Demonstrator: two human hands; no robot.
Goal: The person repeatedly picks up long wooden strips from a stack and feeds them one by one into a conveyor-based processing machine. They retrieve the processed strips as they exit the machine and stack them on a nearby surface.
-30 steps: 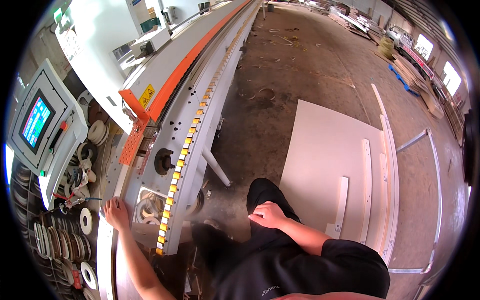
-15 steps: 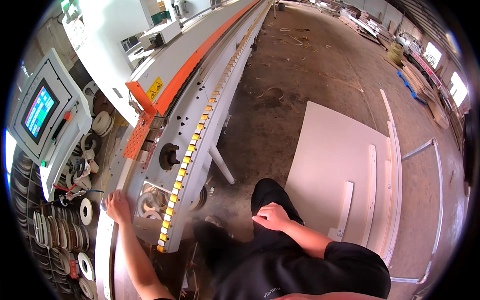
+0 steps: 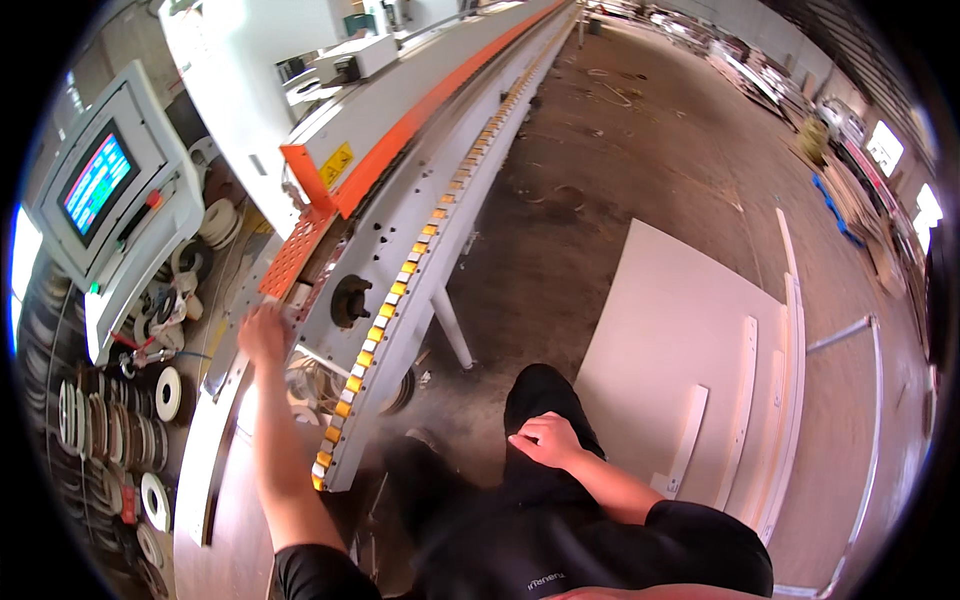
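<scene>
Where one orange guard (image 3: 297, 255) ends, one left hand (image 3: 264, 335) reaches.

Daylight burned out the windows (image 3: 885, 150) far right of the roller rail (image 3: 388, 311). Left of the rail, the white cabinet (image 3: 235, 90) glared nearly featureless and the screen (image 3: 100, 182) glowed; the left hand (image 3: 265, 338) looked softly blurred. Just right of it, the floor (image 3: 530, 270) lay dim. Farther right, fisheye distortion bowed the metal frame (image 3: 878, 400) near the black rim.
</scene>
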